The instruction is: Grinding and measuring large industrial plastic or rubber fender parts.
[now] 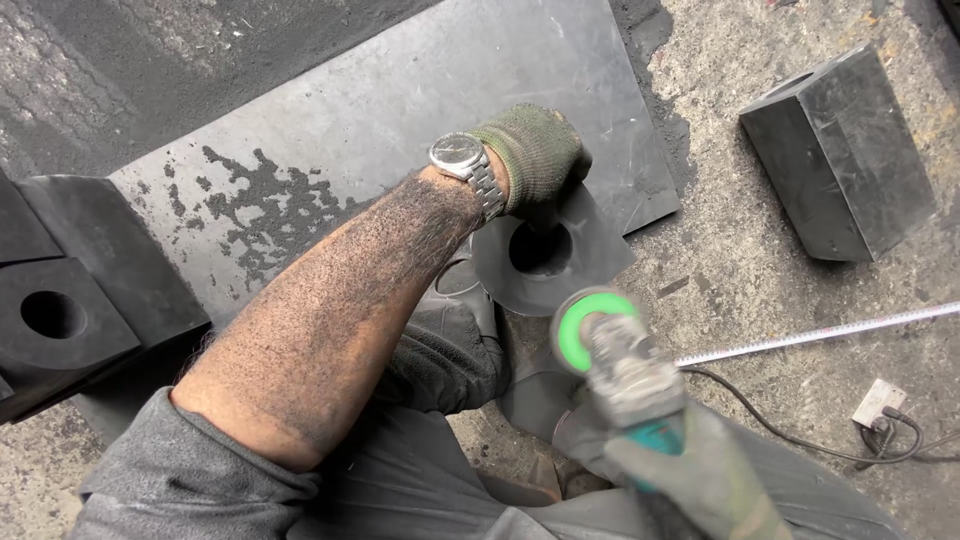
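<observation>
Right hand [700, 475] grips grinder [620, 365] just beside left hand [535, 160] pressing holed block [590, 250].

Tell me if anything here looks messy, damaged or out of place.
Black dust coats the bare forearm above the gloved left hand, and a dark patch of it is scattered on the flat sheet. Nothing looks broken.

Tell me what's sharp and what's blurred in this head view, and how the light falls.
Head view: the left hand, wristwatch and dusty forearm are sharp; the grinder with its green disc and the right hand gripping it are smeared by motion blur. Light is soft and even, with faint shadows under the black block and a dull sheen on the dark sheet, no harsh glare.
</observation>
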